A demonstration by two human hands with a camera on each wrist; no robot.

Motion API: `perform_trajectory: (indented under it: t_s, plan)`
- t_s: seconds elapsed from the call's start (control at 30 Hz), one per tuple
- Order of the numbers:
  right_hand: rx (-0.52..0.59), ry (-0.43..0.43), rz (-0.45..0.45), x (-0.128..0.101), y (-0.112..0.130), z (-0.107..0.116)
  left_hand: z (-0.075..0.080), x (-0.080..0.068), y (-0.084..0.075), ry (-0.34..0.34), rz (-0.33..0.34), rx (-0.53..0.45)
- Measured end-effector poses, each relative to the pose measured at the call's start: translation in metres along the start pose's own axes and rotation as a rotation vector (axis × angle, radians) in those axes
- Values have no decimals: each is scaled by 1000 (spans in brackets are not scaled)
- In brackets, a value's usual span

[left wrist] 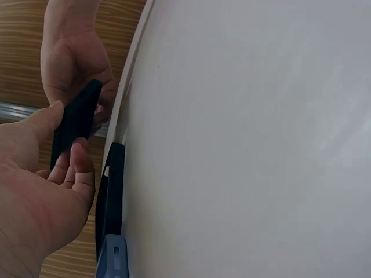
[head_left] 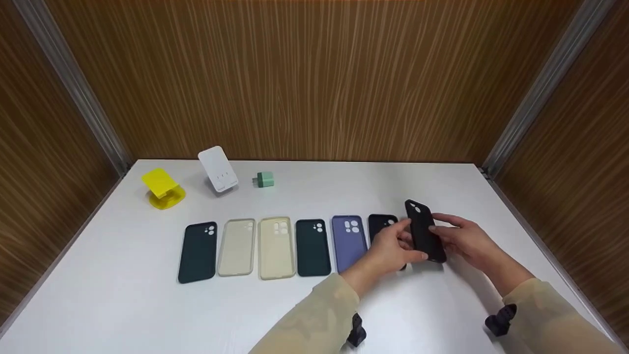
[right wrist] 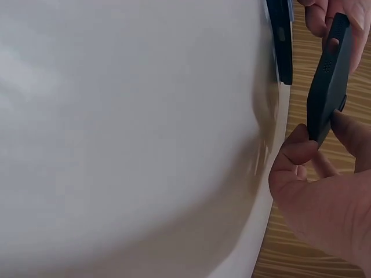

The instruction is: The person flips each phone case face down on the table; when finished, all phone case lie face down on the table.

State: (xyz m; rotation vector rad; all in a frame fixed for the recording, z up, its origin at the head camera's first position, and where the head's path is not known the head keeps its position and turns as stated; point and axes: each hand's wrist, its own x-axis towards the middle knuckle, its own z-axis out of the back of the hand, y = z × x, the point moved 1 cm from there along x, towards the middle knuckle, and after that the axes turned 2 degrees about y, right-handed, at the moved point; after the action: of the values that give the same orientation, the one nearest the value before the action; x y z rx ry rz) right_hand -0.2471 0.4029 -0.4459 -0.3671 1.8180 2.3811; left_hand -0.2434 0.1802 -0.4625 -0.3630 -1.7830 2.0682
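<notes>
A black phone case (head_left: 423, 233) is held up tilted over the right part of the table, camera holes toward its top. My left hand (head_left: 385, 250) pinches its left side between thumb and fingers; my right hand (head_left: 467, 242) grips the right edge. In the left wrist view the case (left wrist: 75, 121) spans both hands, and the right wrist view shows its end with a port opening (right wrist: 333, 46). Beneath my left hand, another black case (head_left: 379, 222) lies partly hidden. Beside that is a purple case (head_left: 349, 243), its lower end overlapped by my left hand.
Further left in the row lie a dark green case (head_left: 313, 253), a cream one (head_left: 276, 255), a pale translucent one (head_left: 237, 253) and another dark green one (head_left: 197, 255). Behind stand a yellow phone stand (head_left: 159, 182), a white stand (head_left: 216, 167) and a green plug charger (head_left: 266, 179). Wood-grain panels (head_left: 314, 83) enclose the table.
</notes>
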Motion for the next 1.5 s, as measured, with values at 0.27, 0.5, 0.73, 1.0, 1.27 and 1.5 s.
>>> perform_trajectory:
  t_s: [0.27,0.5,0.73,1.0,1.27,1.5]
  plan:
    - [-85,-17,-6,2,0,8,1,5,0,22,-18,180]
    - [-170,-22,-1,4,-7,13,-4,6,6,18,-26,310]
    - [-218,-19,17,6,-12,11,-6,6,11,28,-42,408]
    - [-276,-39,49,7,-10,7,-5,6,11,5,-20,425]
    - [-309,-62,48,8,-11,6,-7,5,12,-28,-54,507]
    - [-324,-66,35,8,-11,5,-10,6,13,-45,-59,576]
